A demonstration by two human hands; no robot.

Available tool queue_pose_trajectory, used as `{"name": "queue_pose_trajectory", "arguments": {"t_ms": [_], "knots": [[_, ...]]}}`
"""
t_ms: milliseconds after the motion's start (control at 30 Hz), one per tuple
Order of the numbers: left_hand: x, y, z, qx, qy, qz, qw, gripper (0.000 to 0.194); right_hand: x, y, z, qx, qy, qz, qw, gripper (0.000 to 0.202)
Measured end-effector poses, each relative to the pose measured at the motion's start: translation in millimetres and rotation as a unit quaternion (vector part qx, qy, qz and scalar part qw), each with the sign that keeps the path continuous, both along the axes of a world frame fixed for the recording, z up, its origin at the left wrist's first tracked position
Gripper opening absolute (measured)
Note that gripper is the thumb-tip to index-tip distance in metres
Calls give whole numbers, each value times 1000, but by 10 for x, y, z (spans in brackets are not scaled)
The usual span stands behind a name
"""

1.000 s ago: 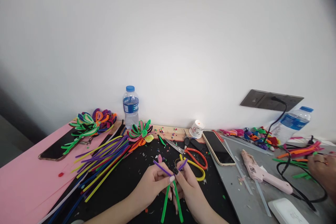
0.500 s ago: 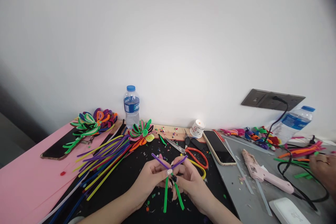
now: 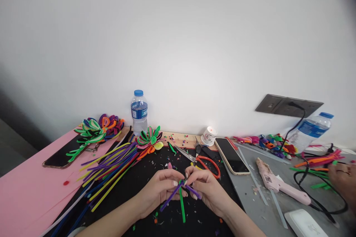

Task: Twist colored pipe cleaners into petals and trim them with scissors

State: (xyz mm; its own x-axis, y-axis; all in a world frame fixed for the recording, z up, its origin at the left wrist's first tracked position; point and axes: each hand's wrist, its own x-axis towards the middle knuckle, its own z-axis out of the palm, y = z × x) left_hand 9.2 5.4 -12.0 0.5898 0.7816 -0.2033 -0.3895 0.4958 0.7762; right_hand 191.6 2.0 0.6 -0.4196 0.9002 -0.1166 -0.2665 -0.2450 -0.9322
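Note:
Purple pipe cleaners and a green pipe cleaner cross at a small joint between my fingertips, their ends pointing down toward the black mat. My left hand pinches the joint from the left, thumb and forefinger together. On the other side, my right hand has its thumb and forefinger closed at the joint, by the right purple end. Red-handled scissors lie just beyond my right hand. Left of my hands is a fan of colored pipe cleaners.
A water bottle, pipe-cleaner flowers and a paper cup stand along the wall. To the right are a phone, a pink glue gun with its cable, a white case and another person's hand.
The purple ends, which pointed up, now point down and outward. One green end hangs in view instead of two. My right fingers have shifted up around the joint.

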Motion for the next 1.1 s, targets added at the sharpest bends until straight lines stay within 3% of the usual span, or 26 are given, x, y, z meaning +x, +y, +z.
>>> {"name": "queue_pose_trajectory", "arguments": {"t_ms": [333,567,767,933,1100], "knots": [[35,-29,25,34,94,-5,995,21,-60,-29,-12,38,-48,-2,998,5],[59,-45,-4,52,97,-33,993,26,-105,-30,50,33,-40,-67,996,14],[38,-13,29,89,113,46,988,25,-82,-22,-4,26,-33,-73,996,36],[23,7,54,91,136,119,979,27,-81,-65,-18,77,-142,-71,984,23],[27,6,57,81,143,131,978,30,-80,-24,-141,82,-175,-98,976,25]]}}
